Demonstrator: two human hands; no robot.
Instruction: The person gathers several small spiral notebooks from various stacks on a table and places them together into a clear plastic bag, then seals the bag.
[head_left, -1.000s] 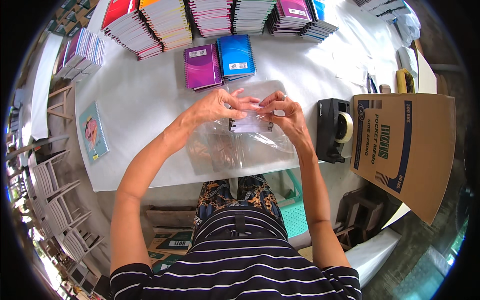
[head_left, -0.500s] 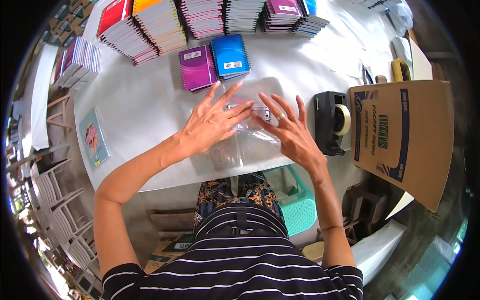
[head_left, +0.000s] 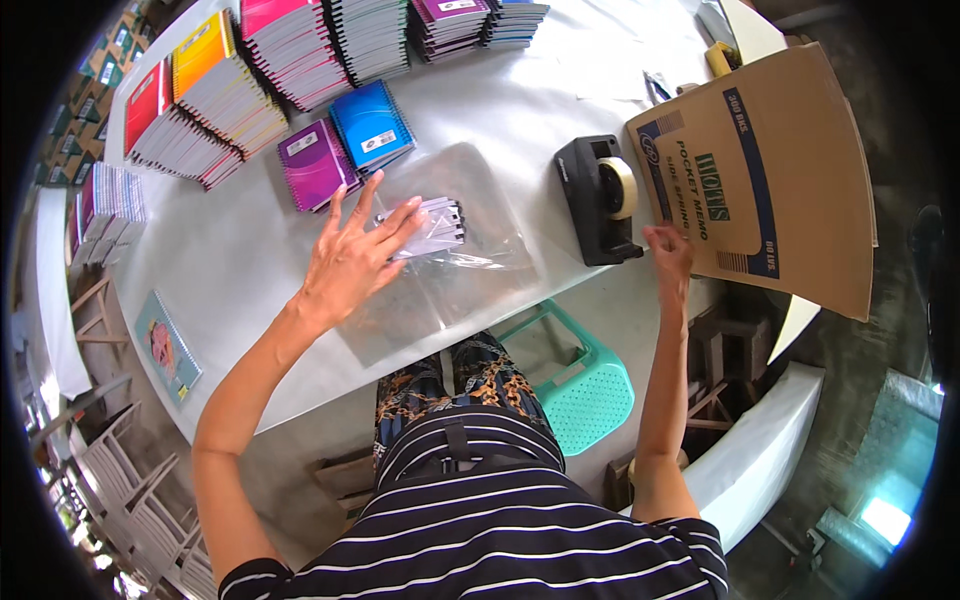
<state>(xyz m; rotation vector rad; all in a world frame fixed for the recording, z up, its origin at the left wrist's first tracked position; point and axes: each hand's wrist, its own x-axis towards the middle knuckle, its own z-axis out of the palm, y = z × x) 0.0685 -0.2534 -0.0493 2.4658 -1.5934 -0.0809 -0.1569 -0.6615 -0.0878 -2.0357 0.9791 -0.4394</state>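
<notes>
A clear plastic bag (head_left: pixel 480 190) lies flat near the table's front edge, with a small bundle of spiral-bound pads (head_left: pixel 435 230) showing through it. My left hand (head_left: pixel 350 265) rests on the bag at the bundle's left side, fingers spread. Just off the front end of a black tape dispenser (head_left: pixel 590 215) is my right hand (head_left: pixel 670 252), its fingers drawn together. Whatever they pinch, if anything, is too small to make out. The dispenser carries a roll of clear tape (head_left: pixel 622 188).
Beyond the bag lie purple notebooks (head_left: pixel 318 165) and blue notebooks (head_left: pixel 372 125). Tall notebook stacks (head_left: pixel 290 45) line the back. A cardboard box (head_left: pixel 760 180) stands right of the dispenser. A teal notebook (head_left: pixel 167 345) lies at left; a green stool (head_left: pixel 590 400) is below the table edge.
My right hand has left the bag and moved right to the tape dispenser, its fingers closing. My left hand stays on the bag. The whole view has swung toward the right.
</notes>
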